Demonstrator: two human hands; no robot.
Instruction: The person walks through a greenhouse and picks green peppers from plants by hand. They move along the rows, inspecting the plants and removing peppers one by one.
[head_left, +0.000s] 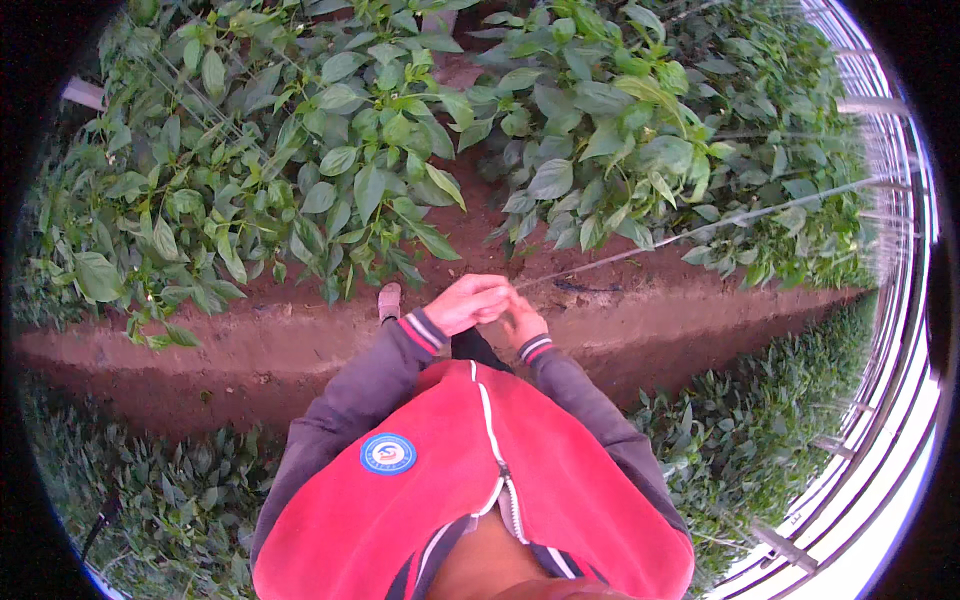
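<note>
My left hand (470, 302) and my right hand (526, 322) meet in front of my waist, fingertips touching. Between them they pinch the end of a thin pale string (630, 253). The string runs taut from my fingers up to the right, past the leafy plants. Some of my right fingers are hidden behind the left ones, so the exact grip is hard to make out. Beyond my hands grow green pepper plants, one clump (367, 150) to the left and another (600, 142) to the right, with a gap of bare soil between.
A dirt path (300, 337) crosses under me, with my shoe (389, 300) on it. More plants (172, 480) grow behind me on both sides. Other strings (202, 97) cross the left foliage. At the far right, greenhouse framing (874, 105) curves past bright sheeting.
</note>
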